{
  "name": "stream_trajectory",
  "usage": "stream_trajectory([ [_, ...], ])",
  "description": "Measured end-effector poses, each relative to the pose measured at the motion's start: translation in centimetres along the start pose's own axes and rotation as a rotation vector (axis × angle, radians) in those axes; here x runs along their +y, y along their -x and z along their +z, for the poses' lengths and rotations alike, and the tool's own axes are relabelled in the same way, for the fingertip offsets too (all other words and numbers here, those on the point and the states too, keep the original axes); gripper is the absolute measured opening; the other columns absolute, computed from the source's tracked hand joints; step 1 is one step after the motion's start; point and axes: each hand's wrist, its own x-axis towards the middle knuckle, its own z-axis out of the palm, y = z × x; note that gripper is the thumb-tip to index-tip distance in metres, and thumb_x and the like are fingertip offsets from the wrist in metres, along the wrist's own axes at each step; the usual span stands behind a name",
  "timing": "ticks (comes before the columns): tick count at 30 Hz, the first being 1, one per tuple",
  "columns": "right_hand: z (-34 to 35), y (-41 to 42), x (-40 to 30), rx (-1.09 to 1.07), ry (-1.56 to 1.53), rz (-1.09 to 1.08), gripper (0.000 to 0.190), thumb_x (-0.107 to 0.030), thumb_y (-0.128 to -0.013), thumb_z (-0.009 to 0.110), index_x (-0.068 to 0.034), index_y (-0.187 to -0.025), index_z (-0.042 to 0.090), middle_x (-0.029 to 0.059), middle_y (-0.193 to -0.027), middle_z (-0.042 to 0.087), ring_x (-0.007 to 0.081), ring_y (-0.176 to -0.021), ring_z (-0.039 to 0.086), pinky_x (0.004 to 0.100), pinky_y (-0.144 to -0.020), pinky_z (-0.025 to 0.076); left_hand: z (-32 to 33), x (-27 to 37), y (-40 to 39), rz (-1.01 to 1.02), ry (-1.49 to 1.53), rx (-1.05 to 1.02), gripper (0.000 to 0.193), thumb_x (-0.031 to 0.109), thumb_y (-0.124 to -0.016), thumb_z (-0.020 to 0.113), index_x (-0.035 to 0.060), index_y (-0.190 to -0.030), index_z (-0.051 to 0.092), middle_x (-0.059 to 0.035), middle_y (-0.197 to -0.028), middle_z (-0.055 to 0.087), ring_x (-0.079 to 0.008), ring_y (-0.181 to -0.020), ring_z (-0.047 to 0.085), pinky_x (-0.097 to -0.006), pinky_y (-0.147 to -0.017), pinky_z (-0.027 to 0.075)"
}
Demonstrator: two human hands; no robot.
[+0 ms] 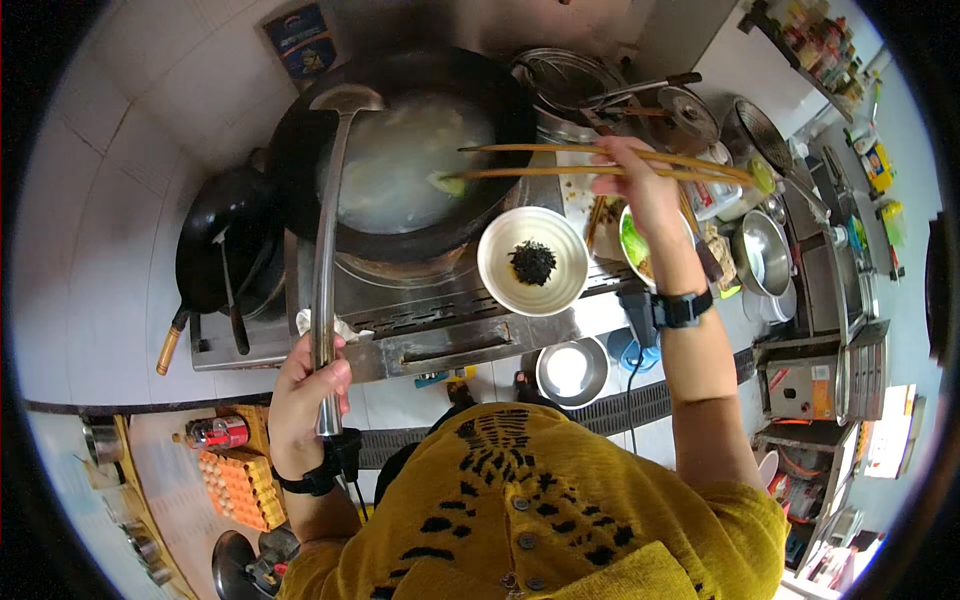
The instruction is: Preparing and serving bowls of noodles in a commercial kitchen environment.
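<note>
My left hand (311,394) grips the long metal handle of a ladle (330,225), whose head hangs over the left side of a large black wok (292,180). Steaming cloudy liquid (397,202) fills the wok's middle. Long wooden chopsticks (555,172) are held in my right hand (634,184), their tips over the wok beside a piece of green vegetable (448,183). A white bowl (491,274) with a small dark shredded heap (532,262) stands right of the wok's front edge. Partly behind my right forearm is another bowl (626,225) holding green leaves (634,241).
A smaller black wok (202,232) with a utensil inside sits at the left. Back right are a metal pot (562,127), a strainer (761,135) and a steel bowl (780,274). Below the stove edge is a metal basin (577,394). Stacked egg trays (240,487) stand lower left.
</note>
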Motion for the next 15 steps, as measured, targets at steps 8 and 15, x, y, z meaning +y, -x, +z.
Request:
stream_trajectory([
  [8, 2.7, -0.4, 1.8, -0.004, -0.036, 0.061, 0.024, -0.016, -0.089, 0.054, 0.005, -0.099, 0.06, 0.0145, -0.082, 0.063, 0.0194, -0.061, 0.064, 0.0274, -0.054, 0.055, 0.1, 0.3, 0.4, 0.026, 0.011, -0.102, 0.031, 0.009, -0.078, 0.062, 0.0016, -0.106, 0.05, -0.0025, -0.063, 0.05, -0.0097, -0.046, 0.047, -0.0218, -0.043, 0.041],
  [15, -5.2, 4.7, -0.1, 0.268, -0.32, -0.038, 0.026, -0.015, -0.09, 0.051, 0.008, -0.101, 0.057, 0.0175, -0.085, 0.064, 0.0208, -0.061, 0.064, 0.03, -0.057, 0.057, -0.2, 0.0, 0.5, 0.046, -0.053, -0.099, 0.034, 0.008, -0.078, 0.062, 0.0008, -0.108, 0.049, -0.0034, -0.068, 0.051, -0.0096, -0.051, 0.049, -0.0222, -0.044, 0.042],
])
